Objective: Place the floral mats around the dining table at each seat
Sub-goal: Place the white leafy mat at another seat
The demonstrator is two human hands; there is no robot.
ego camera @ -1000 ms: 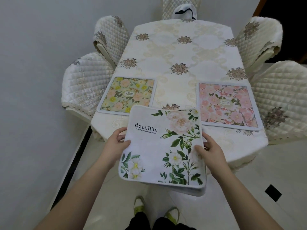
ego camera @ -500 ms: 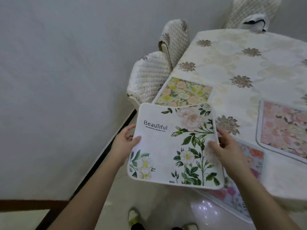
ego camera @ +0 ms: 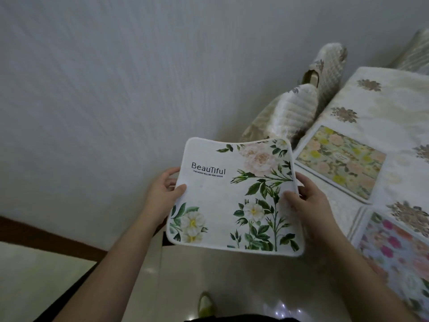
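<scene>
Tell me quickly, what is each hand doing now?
Left hand: grips the left edge of the white floral mat.
Right hand: grips the same mat's right edge.

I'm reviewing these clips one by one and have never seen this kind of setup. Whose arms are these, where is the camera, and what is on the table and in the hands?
There is no machine here. A person wears a wide-angle camera on the head, looking forward and down, so the two bare arms coming in from the bottom are their own. The left hand and the right hand grip opposite edges of a white mat printed with green leaves, pale flowers and the word "Beautiful", held in the air beside the table. At right is the dining table under a cream cloth. A yellow floral mat lies flat on it, and a pink floral mat sits at its near end, cut off by the frame. Quilted chairs stand against the table's side, by the wall.
</scene>
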